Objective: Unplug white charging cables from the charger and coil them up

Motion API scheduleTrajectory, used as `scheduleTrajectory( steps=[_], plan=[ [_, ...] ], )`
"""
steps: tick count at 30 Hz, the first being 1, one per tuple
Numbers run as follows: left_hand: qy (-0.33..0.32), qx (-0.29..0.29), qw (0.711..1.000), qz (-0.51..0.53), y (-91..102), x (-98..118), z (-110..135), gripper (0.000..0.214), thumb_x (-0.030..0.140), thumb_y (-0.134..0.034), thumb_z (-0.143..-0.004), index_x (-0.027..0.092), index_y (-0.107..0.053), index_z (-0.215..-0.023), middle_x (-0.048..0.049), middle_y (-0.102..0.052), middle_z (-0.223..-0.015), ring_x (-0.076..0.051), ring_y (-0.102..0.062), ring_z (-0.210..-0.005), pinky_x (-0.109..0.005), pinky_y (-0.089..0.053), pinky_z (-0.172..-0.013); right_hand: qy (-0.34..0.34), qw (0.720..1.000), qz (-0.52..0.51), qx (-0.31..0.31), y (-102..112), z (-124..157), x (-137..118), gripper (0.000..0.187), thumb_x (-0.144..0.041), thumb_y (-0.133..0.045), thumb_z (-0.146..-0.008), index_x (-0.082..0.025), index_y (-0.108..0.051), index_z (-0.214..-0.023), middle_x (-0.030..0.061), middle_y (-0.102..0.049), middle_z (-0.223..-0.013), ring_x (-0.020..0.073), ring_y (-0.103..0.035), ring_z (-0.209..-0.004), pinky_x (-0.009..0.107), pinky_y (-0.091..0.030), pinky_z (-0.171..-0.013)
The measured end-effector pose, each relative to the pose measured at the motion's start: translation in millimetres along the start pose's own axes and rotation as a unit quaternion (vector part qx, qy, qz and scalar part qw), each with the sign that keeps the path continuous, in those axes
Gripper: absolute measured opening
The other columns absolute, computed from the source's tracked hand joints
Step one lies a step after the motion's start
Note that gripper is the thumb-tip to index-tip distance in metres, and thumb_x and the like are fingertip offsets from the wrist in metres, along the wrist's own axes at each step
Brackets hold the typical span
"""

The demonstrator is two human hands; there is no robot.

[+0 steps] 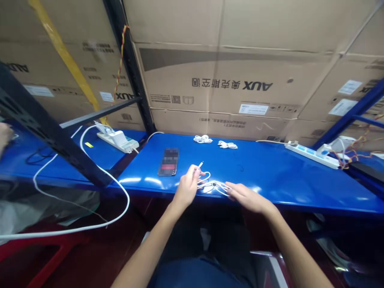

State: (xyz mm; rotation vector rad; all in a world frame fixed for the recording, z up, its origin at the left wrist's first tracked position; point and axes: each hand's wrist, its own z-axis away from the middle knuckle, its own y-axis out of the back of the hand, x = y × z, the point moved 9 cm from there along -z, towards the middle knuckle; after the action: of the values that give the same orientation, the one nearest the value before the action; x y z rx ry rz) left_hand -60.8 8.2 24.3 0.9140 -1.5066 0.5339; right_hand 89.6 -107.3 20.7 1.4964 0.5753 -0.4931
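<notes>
Near the front edge of the blue shelf, a looped white charging cable point(220, 187) stretches between my two hands. My left hand point(187, 185) is closed on its left side, and one slim plug points up past the thumb and fingers. On the cable's right loops, my right hand point(247, 196) has its fingers closed, thumb hidden. A small dark band shows around the middle of the bundle. Two more coiled white cables, one on the left point(203, 139) and one on the right point(227, 145), lie farther back. Left of my hands lies a phone point(169, 162) with its screen lit.
Power strips lie left point(118, 141) and right point(312, 155) on the blue surface point(270, 172). A thick white cord point(127, 196) hangs in a loop at left. Dark metal posts point(135, 76) and stacked cartons point(240, 64) stand around. Another person's hand point(4, 136) shows at far left.
</notes>
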Motion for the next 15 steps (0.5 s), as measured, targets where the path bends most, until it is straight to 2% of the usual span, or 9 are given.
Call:
scheduleTrajectory(
  steps=[2, 4, 6, 8, 10, 12, 13, 15],
  plan=[
    [-0.011, 0.005, 1.0, 0.012, -9.8, -0.8, -0.5, 0.038, 0.058, -0.041, -0.1, 0.022, -0.052, -0.104, -0.0088, -0.072, -0.11, -0.021, -0.074, -0.088, -0.031, -0.063, -0.065, -0.006, 0.997, -0.075, 0.006, -6.9, 1.0, -4.4, 0.041, -0.047, -0.026, -0.107, -0.026, -0.061, -0.105, 0.0005, -0.064, -0.07, 0.0189, -0.058, -0.06, 0.03, -0.05, -0.058],
    [-0.024, 0.009, 1.0, 0.015, -17.2, -2.5, -3.6, 0.038, 0.057, -0.038, -0.102, 0.022, -0.052, -0.108, -0.0103, -0.07, -0.118, -0.022, -0.073, -0.096, -0.033, -0.064, -0.072, -0.019, 0.991, -0.13, 0.035, -10.3, -1.6, -3.8, 0.045, -0.053, -0.021, -0.107, -0.025, -0.057, -0.111, -0.0002, -0.063, -0.072, 0.0177, -0.056, -0.057, 0.029, -0.049, -0.054],
    [-0.039, 0.009, 0.999, -0.001, -20.4, -2.9, -8.6, 0.037, 0.054, -0.038, -0.102, 0.022, -0.056, -0.108, -0.01, -0.069, -0.121, -0.024, -0.071, -0.104, -0.038, -0.062, -0.081, -0.036, 0.984, -0.16, 0.076, -9.0, -7.1, 1.7, 0.047, -0.057, -0.02, -0.106, -0.025, -0.055, -0.105, 0.0, -0.06, -0.074, 0.0175, -0.055, -0.059, 0.03, -0.049, -0.056],
    [-0.059, 0.01, 0.998, -0.035, -19.0, -1.0, -14.3, 0.031, 0.049, -0.047, -0.101, 0.023, -0.063, -0.104, -0.0092, -0.07, -0.12, -0.027, -0.066, -0.113, -0.045, -0.057, -0.094, -0.056, 0.977, -0.163, 0.127, -2.0, -13.9, 10.6, 0.045, -0.058, -0.023, -0.105, -0.026, -0.053, -0.094, 0.0004, -0.057, -0.074, 0.0187, -0.053, -0.062, 0.032, -0.049, -0.061],
    [-0.078, 0.025, 0.994, -0.078, -12.6, 2.0, -18.9, 0.022, 0.043, -0.061, -0.095, 0.023, -0.07, -0.096, -0.0095, -0.068, -0.127, -0.032, -0.055, -0.127, -0.053, -0.044, -0.109, -0.068, 0.969, -0.152, 0.183, 8.7, -20.3, 19.1, 0.039, -0.055, -0.03, -0.104, -0.027, -0.051, -0.089, 0.002, -0.056, -0.078, 0.0219, -0.054, -0.071, 0.035, -0.049, -0.07],
    [-0.09, 0.051, 0.988, -0.113, -4.0, 3.9, -20.8, 0.015, 0.037, -0.069, -0.09, 0.023, -0.075, -0.09, -0.0096, -0.065, -0.134, -0.036, -0.045, -0.134, -0.057, -0.032, -0.116, -0.065, 0.962, -0.143, 0.224, 16.9, -26.3, 24.8, 0.033, -0.052, -0.038, -0.102, -0.027, -0.051, -0.086, 0.0044, -0.056, -0.084, 0.0253, -0.054, -0.083, 0.04, -0.047, -0.081],
    [-0.093, 0.061, 0.986, -0.124, -0.8, 4.0, -20.7, 0.014, 0.036, -0.069, -0.089, 0.024, -0.077, -0.09, -0.0101, -0.067, -0.131, -0.036, -0.046, -0.133, -0.058, -0.032, -0.116, -0.06, 0.96, -0.143, 0.234, 18.8, -29.1, 26.9, 0.031, -0.051, -0.042, -0.1, -0.026, -0.052, -0.084, 0.0053, -0.056, -0.087, 0.0264, -0.053, -0.087, 0.042, -0.046, -0.086],
    [-0.095, 0.064, 0.984, -0.134, 0.9, 3.0, -19.0, 0.015, 0.034, -0.067, -0.09, 0.024, -0.078, -0.092, -0.0099, -0.073, -0.115, -0.034, -0.058, -0.118, -0.054, -0.042, -0.108, -0.052, 0.957, -0.153, 0.241, 19.1, -33.1, 31.1, 0.031, -0.053, -0.051, -0.095, -0.025, -0.055, -0.081, 0.0062, -0.057, -0.089, 0.0275, -0.053, -0.092, 0.043, -0.046, -0.091]
  ],
)
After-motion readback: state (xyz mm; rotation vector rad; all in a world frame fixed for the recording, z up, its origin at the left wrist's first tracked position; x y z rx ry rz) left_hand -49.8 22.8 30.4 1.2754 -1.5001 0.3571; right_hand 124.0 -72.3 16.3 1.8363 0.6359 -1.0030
